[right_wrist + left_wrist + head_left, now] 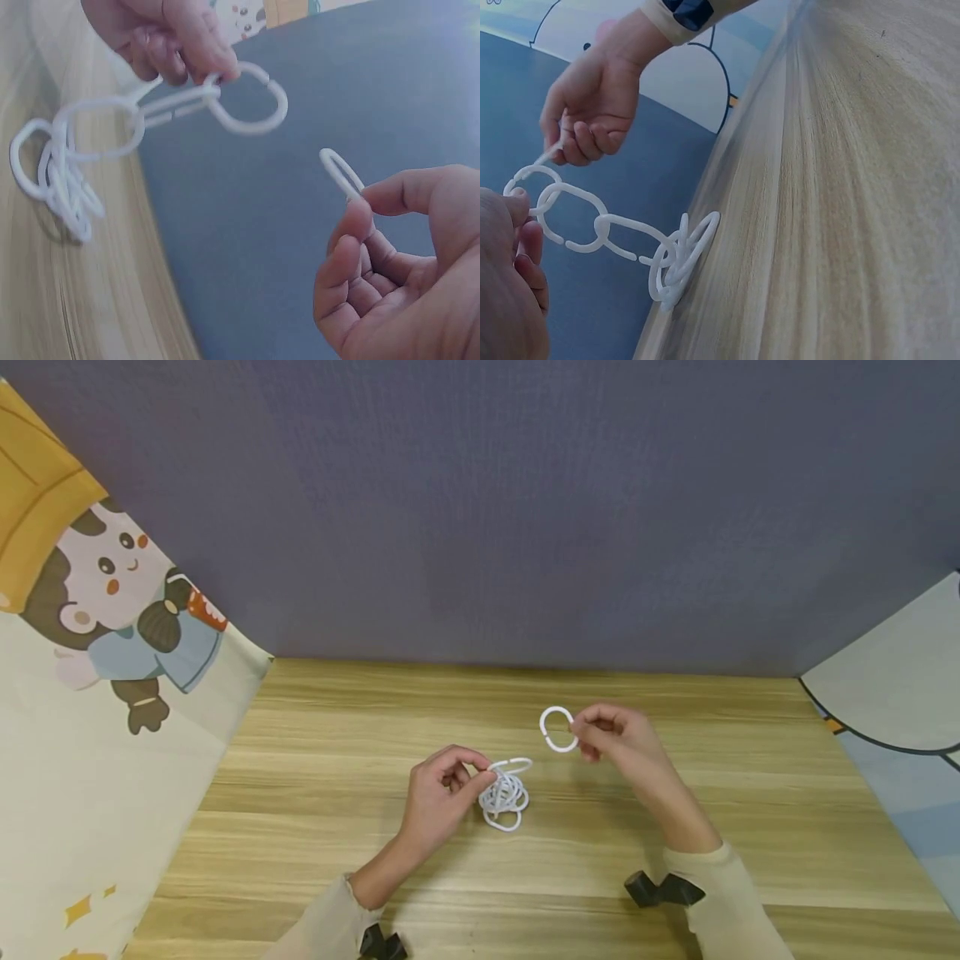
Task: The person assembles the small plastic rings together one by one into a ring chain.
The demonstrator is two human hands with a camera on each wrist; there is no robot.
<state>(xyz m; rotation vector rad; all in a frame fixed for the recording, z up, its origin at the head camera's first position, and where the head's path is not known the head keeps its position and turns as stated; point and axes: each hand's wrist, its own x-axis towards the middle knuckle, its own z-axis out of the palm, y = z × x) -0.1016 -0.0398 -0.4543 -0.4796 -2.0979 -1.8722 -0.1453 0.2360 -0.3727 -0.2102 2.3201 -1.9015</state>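
Note:
A chain of white plastic links (506, 795) hangs from my left hand (444, 793), whose thumb and fingertips pinch it near its top link. Its lower links lie bunched on the wooden table, as the left wrist view shows with the heaped links (676, 262). Each link is an oval ring with a small gap in its side. My right hand (618, 739) pinches a single loose white link (543, 723) between thumb and index finger. That link is held up apart from the chain, to the right of its top link (259, 127).
The wooden table (315, 727) spreads under both hands. A dark grey-blue panel (480, 527) rises behind it. Printed cartoon panels stand at the left (112, 610) and right. Black devices (663, 890) are strapped at both wrists.

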